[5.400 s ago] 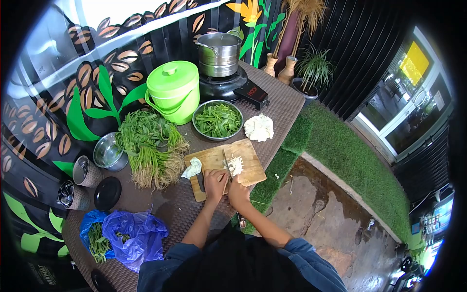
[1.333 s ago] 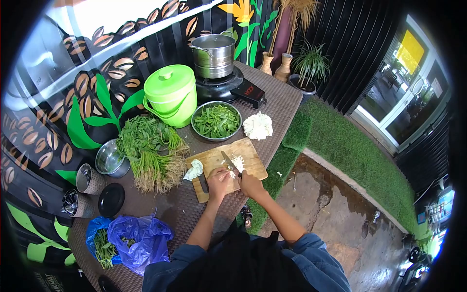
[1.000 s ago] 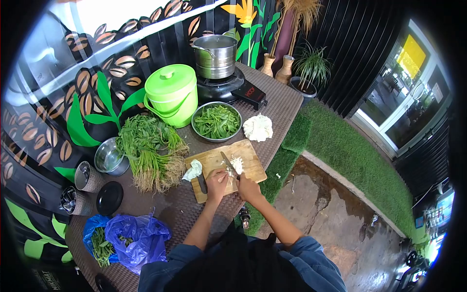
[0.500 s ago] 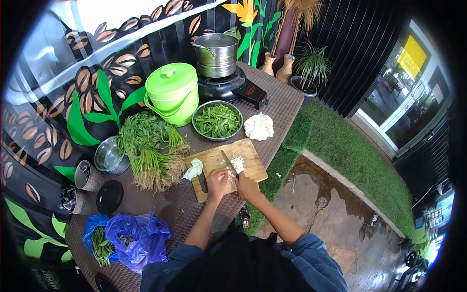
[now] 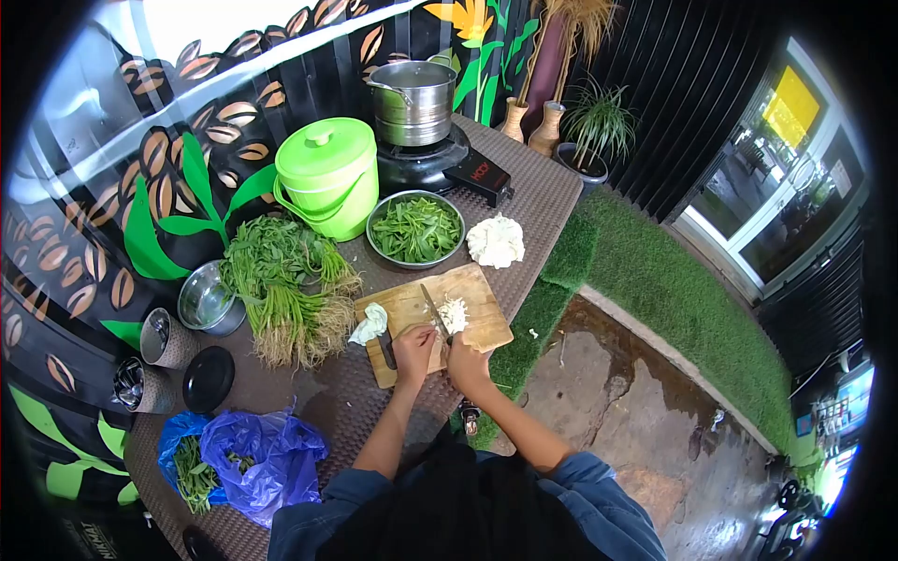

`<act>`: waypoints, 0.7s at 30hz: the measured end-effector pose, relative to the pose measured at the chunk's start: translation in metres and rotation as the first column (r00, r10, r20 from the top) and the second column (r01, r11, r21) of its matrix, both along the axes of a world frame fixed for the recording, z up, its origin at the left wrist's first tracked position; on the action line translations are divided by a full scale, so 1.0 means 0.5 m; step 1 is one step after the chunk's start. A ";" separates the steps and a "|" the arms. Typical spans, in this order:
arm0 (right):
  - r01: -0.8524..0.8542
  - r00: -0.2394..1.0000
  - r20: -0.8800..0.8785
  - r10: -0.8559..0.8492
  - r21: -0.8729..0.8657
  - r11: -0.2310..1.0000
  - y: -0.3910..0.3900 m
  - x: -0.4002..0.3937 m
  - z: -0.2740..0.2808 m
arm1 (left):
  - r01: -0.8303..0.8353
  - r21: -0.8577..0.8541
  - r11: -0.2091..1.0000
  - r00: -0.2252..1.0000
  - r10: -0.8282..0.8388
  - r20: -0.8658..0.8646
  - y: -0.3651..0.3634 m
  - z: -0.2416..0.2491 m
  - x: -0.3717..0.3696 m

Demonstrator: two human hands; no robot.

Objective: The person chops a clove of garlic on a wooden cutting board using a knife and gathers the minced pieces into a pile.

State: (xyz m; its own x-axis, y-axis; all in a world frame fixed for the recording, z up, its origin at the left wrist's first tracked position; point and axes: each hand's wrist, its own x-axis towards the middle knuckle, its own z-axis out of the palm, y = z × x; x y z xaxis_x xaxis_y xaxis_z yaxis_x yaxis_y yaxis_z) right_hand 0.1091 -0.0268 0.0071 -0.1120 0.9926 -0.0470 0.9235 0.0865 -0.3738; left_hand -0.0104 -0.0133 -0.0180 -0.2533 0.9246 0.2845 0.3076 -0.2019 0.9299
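My right hand [image 5: 468, 365] is closed round the handle of a knife [image 5: 431, 304], its blade pointing away over a wooden cutting board [image 5: 486, 304]. Just left of the blade, my left hand [image 5: 413, 352] has its fingertips pinched together low over the board; whatever they hold is hidden. A small heap of white chopped pieces [image 5: 455, 315] lies against the blade's right side. At the board's left edge rests a crumpled pale green piece [image 5: 371, 323], perhaps a leaf. Beside my left hand a dark elongated shape [image 5: 387, 350] shows on the board.
Behind the board are a bowl of cut greens [image 5: 416, 229], a crumpled white bundle [image 5: 496, 241], a green lidded bucket [image 5: 327, 173] and a pot [image 5: 413, 107] on a burner. Leafy greens with roots [image 5: 297, 309], a metal bowl [image 5: 208, 299] and blue plastic bags [image 5: 267, 458] lie left.
My right hand and the knife have shifted slightly left and toward me. My left hand stays pinched near the blade. The whole view has moved a little.
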 end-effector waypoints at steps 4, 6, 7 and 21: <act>-0.039 0.999 -0.033 0.036 -0.087 0.995 0.020 0.006 0.027 | -0.030 0.078 0.996 0.993 0.038 -0.111 0.004 -0.022 0.003; -0.064 0.998 -0.025 0.063 -0.079 0.995 0.033 0.019 0.033 | -0.057 0.157 0.986 0.968 0.092 -0.231 0.011 -0.023 0.003; -0.099 0.995 -0.011 0.098 -0.074 0.992 0.036 0.023 0.034 | -0.054 0.158 0.986 0.969 0.090 -0.231 0.011 -0.014 0.004; -0.111 0.993 0.044 0.110 0.004 0.994 -0.007 0.015 0.003 | -0.064 0.128 0.990 0.960 0.096 -0.263 0.008 -0.015 0.006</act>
State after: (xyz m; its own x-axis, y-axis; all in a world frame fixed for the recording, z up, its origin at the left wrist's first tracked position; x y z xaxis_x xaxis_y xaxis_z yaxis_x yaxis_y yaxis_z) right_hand 0.1165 -0.0301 0.0087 -0.2190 0.9745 -0.0483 0.9234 0.1910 -0.3330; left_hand -0.0073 -0.0090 -0.0254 -0.2249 0.8604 0.4572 0.5616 -0.2690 0.7824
